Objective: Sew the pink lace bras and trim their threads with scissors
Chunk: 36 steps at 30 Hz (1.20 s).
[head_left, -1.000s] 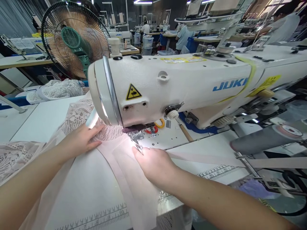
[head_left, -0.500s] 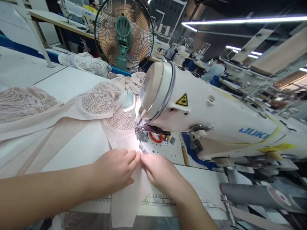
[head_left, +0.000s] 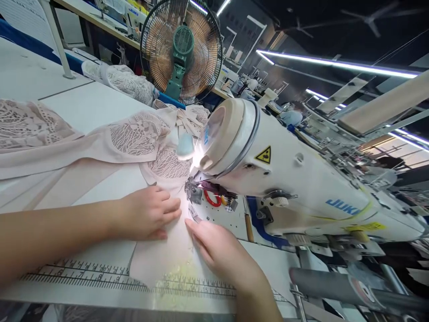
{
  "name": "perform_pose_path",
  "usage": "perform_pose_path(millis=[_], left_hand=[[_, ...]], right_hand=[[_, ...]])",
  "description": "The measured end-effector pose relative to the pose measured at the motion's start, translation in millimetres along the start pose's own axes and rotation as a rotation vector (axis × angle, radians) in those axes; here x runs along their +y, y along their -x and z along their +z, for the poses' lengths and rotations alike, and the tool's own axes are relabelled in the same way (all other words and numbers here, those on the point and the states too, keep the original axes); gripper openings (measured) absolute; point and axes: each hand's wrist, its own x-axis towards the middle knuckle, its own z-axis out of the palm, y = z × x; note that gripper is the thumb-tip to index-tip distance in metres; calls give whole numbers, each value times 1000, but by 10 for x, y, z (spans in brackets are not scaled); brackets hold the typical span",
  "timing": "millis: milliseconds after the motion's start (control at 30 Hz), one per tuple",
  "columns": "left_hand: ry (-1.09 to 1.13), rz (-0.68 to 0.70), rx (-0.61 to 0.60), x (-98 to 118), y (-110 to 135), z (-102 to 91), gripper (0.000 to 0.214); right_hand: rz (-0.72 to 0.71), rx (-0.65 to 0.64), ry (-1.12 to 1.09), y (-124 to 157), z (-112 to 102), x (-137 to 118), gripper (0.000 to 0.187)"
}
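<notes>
Pale pink lace-panelled fabric (head_left: 134,143) spread over white table (head_left: 97,105), cut off at left edge. Left hand (head_left: 147,213) flat, fingers together, pressing fabric. Right hand (head_left: 217,250) flat likewise, just before metal presser foot (head_left: 193,193). Needle lost in glare. One white sewing machine (head_left: 301,188), cropped right. Two hands.

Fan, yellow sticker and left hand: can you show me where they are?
fan (head_left: 183,42), head view, on its green middle hub.
yellow sticker (head_left: 263,155), head view, middle of the triangle.
left hand (head_left: 147,214), head view, back of the hand.
</notes>
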Motion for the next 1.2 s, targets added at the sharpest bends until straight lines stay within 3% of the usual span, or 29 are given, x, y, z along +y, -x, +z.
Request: perform_pose_path(millis=[100,167,233,333,500,600,867,1200], left_hand=[[-28,121,-16,-66,-34,-28,41],[-9,126,2,-30,-40,-21,34],[31,109,34,72,-26,6,26],[110,82,64,278,25,36,32],[251,10,-94,448,120,-1,44],[293,11,-103,416,156,3,50],[265,80,-73,221,152,35,43],[231,155,-94,-40,106,39,36]], right_hand=[[-1,-6,-3,11,11,15,35],[-16,-12,-9,29,14,16,34],[-30,-8,-18,59,15,5,32],[-6,-4,-3,126,27,-34,33],[-19,-1,30,262,118,-85,35],[-30,4,59,323,195,-83,39],[1,38,135,303,288,-72,50],[49,-13,242,81,159,-98,52]])
